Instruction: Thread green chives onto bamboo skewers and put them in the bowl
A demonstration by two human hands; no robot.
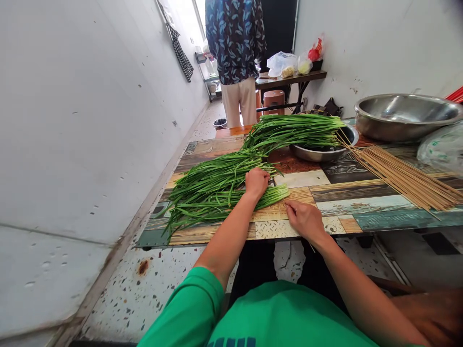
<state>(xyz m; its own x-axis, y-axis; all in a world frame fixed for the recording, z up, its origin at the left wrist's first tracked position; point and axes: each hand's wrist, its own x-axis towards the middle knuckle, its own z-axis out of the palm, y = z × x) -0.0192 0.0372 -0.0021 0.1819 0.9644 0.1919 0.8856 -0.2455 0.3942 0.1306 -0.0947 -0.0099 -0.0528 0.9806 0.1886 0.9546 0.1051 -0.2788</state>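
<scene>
My left hand point(256, 182) presses down on a flat row of green chives point(213, 190) lying across the patterned table point(336, 190). My right hand point(304, 219) rests at the cut ends of that row, pinching a thin bamboo skewer point(311, 246) whose tip points into the stems. A second bundle of chives point(289, 130) lies farther back, its ends resting over a shallow metal bowl point(321, 153). A pile of bamboo skewers point(401, 176) lies to the right.
A large steel basin point(405, 115) and a plastic bag point(441, 149) sit at the right. A person in a patterned shirt point(235, 43) stands beyond the table by a side table point(289, 79) with bags. A white wall point(90, 120) runs along the left.
</scene>
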